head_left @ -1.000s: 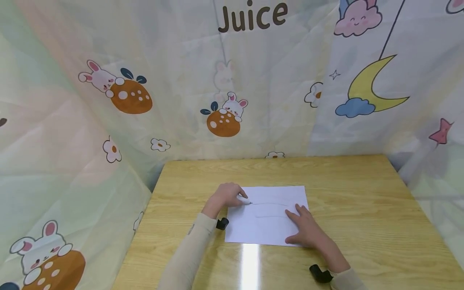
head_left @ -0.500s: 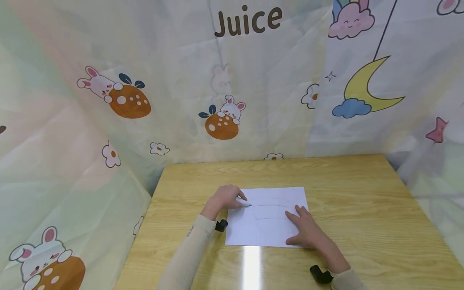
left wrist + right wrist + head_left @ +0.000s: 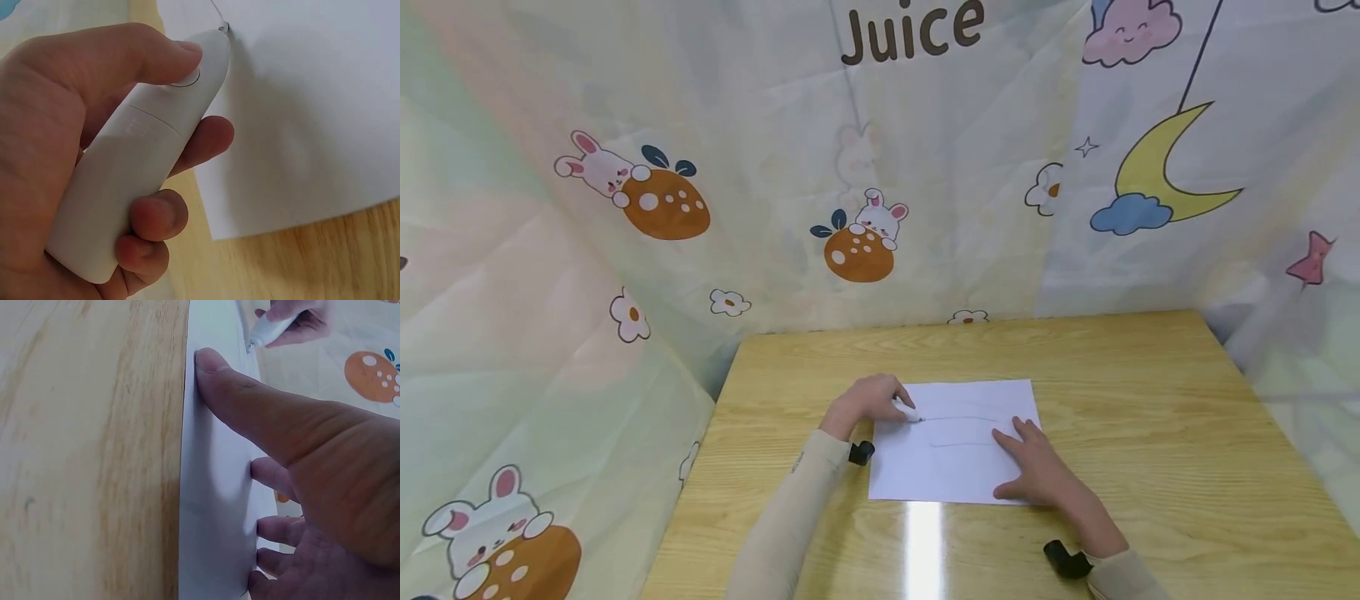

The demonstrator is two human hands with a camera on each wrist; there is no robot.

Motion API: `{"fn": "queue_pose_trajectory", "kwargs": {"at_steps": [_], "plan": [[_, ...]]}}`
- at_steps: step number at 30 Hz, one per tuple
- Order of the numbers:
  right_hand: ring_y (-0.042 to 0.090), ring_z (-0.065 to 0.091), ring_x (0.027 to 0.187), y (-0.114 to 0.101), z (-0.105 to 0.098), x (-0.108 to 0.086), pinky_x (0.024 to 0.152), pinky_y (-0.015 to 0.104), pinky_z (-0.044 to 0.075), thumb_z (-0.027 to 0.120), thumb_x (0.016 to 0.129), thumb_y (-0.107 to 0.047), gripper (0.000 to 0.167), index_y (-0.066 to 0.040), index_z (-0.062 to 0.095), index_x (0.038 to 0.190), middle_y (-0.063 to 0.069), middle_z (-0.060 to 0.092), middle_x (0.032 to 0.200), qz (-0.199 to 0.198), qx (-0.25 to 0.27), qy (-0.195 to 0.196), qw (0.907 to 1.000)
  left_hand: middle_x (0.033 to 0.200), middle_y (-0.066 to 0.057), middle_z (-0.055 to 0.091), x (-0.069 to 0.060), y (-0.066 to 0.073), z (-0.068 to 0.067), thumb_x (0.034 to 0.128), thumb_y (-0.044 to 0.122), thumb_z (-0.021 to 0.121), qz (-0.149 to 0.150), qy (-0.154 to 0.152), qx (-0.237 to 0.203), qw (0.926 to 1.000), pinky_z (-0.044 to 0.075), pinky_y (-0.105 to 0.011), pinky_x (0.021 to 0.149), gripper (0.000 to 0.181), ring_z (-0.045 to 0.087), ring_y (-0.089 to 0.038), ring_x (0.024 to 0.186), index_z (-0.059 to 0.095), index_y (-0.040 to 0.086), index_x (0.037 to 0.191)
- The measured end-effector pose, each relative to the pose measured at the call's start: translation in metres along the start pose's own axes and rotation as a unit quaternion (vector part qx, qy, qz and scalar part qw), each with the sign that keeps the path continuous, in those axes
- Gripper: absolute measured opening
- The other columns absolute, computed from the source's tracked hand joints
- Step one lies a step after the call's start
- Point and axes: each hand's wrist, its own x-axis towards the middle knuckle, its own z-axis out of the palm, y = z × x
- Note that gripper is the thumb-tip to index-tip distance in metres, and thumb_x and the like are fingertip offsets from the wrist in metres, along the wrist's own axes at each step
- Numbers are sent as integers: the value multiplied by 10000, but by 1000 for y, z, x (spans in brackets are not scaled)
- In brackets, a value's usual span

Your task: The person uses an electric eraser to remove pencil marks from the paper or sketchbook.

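Observation:
A white sheet of paper (image 3: 943, 479) lies on the wooden table. My left hand (image 3: 874, 398) grips a chunky white pen-shaped tool (image 3: 134, 162), thumb on its round button (image 3: 186, 77), other fingers curled beneath the body. Its small metal tip (image 3: 224, 27) touches the paper near the left side. From the tip a thin line (image 3: 958, 418) runs rightward; a second line (image 3: 962, 445) lies below it. Whether these are drawn or cut, I cannot tell. My right hand (image 3: 1037, 467) rests spread on the paper's right part, with its thumb (image 3: 212, 362) near the front edge.
The wooden table (image 3: 1165, 433) extends around the sheet on all sides. A printed cloth (image 3: 970, 233) with rabbits, flowers and a moon hangs behind and at both sides. A black wrist mount (image 3: 1066, 558) sits by my right wrist, and another mount (image 3: 862, 452) by my left.
The head view has shifted slightly. Both hands keep nearly the same places on the paper, and the tool stays in my left hand with its tip near the line's left end.

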Motion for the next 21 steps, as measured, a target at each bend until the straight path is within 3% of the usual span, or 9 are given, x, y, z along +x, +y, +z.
{"fn": "queue_pose_trajectory", "kwargs": {"at_steps": [4,10,17,21], "plan": [[570,143,1350,-2,-1,0,1025,677,209,891,664,-316,882,23,505,1382,378,244,1468,16,26,4,10000,1143,110,657,1,2,-3,846,367,732,71,8,77,9999,475,-280,745,169,572,-53,908,771,336,1008],[548,130,1366,-1,0,3,1036,668,201,886,671,-327,888,0,497,1399,352,234,1490,1,45,-6,10000,1134,107,658,-4,-1,-10,838,370,741,-265,75,353,9990,478,-296,775,168,569,-61,921,774,331,998],[557,136,1360,3,6,4,1035,668,200,886,665,-351,901,-1,498,1399,361,236,1484,-5,-18,-74,10000,1130,106,660,-2,4,-8,841,376,725,-58,-52,476,9988,486,-301,787,177,587,-78,969,773,335,1006],[564,126,1359,4,5,1,1033,674,194,882,672,-344,898,9,491,1400,370,227,1482,18,-2,-59,10000,1133,106,660,-1,8,-7,843,373,728,-143,-81,444,9989,488,-305,797,170,592,-85,997,773,337,1003]]}}
